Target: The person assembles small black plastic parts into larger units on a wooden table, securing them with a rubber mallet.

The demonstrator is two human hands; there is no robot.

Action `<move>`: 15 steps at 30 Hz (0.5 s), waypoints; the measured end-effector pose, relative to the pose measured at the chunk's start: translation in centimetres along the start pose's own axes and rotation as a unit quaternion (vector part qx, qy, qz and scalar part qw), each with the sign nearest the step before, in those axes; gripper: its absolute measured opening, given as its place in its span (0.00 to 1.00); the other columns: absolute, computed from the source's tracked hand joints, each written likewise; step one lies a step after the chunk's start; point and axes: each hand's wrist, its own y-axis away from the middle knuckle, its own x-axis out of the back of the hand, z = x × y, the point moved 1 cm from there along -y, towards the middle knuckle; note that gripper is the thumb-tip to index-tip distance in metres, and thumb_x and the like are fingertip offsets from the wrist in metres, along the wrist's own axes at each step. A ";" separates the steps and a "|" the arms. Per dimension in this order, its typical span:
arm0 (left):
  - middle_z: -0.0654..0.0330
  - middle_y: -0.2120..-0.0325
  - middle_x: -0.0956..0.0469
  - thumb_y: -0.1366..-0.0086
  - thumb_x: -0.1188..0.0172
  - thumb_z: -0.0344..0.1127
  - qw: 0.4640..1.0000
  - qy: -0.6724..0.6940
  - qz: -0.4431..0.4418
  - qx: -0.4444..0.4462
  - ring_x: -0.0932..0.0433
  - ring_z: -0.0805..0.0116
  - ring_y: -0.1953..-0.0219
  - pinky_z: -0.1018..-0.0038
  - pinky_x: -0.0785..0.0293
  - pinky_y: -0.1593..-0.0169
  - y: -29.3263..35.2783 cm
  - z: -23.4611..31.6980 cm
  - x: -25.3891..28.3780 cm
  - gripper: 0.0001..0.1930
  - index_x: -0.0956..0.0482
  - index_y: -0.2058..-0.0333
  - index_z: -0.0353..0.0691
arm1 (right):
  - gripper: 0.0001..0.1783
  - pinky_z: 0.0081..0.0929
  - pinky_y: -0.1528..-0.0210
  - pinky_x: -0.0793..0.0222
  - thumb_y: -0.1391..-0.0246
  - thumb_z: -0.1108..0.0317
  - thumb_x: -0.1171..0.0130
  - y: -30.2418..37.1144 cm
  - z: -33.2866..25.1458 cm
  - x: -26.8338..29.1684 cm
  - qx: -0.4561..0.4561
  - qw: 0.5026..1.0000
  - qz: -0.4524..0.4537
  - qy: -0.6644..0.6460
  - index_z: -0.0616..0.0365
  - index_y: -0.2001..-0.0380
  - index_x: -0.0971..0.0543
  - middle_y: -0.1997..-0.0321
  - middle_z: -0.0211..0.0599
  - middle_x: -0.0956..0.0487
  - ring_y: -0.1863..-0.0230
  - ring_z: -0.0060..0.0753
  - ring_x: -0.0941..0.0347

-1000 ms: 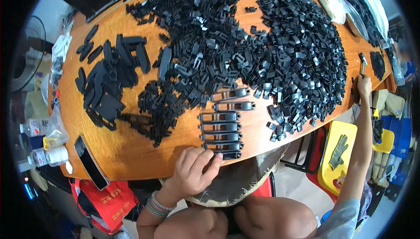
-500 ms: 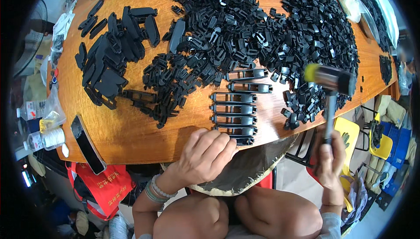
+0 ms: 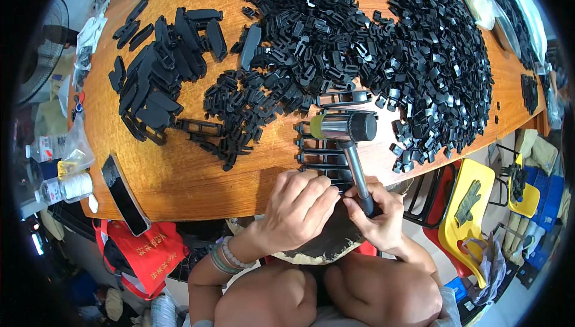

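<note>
The right hand [image 3: 383,216] is wrapped round one hammer [image 3: 356,168]; the left hand [image 3: 301,210] curls beside black clips [image 3: 323,167], hold unclear. Leftward: one phone [image 3: 124,198], one red bag [image 3: 147,255], contents unclear.

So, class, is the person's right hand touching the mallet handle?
Touching. The head view shows the right hand closed around the lower end of the mallet handle.

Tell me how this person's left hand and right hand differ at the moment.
The right hand grips a mallet, while the left hand is at the near end of a row of black parts. The left hand has bracelets at its wrist; the right hand shows none. Both are ungloved.
</note>
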 end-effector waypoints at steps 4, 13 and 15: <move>0.60 0.69 0.28 0.54 0.34 0.26 0.999 0.039 0.014 0.019 0.30 0.62 0.67 0.67 0.35 0.63 0.0 0.2 -0.4 0.11 0.22 0.68 0.38 | 0.12 0.18 0.75 0.32 0.51 0.73 0.37 0.0 0.4 -0.5 0.025 1.000 0.013 -0.014 0.64 0.62 0.22 0.80 0.33 0.23 0.80 0.16 0.31; 0.62 0.69 0.28 0.55 0.31 0.29 0.996 -0.055 0.058 0.029 0.31 0.63 0.68 0.66 0.37 0.63 0.9 0.0 -0.2 0.11 0.22 0.70 0.39 | 0.10 0.17 0.74 0.28 0.51 0.78 0.39 0.2 -0.2 -0.7 0.011 1.000 0.024 0.010 0.68 0.64 0.23 0.71 0.38 0.21 0.76 0.22 0.22; 0.61 0.69 0.28 0.54 0.32 0.29 0.997 -0.054 0.043 0.024 0.31 0.62 0.68 0.66 0.36 0.63 0.7 0.1 -0.1 0.11 0.22 0.70 0.38 | 0.11 0.17 0.74 0.28 0.51 0.79 0.39 -0.1 -0.6 -0.7 0.009 1.000 -0.006 0.012 0.69 0.63 0.23 0.72 0.38 0.21 0.76 0.22 0.22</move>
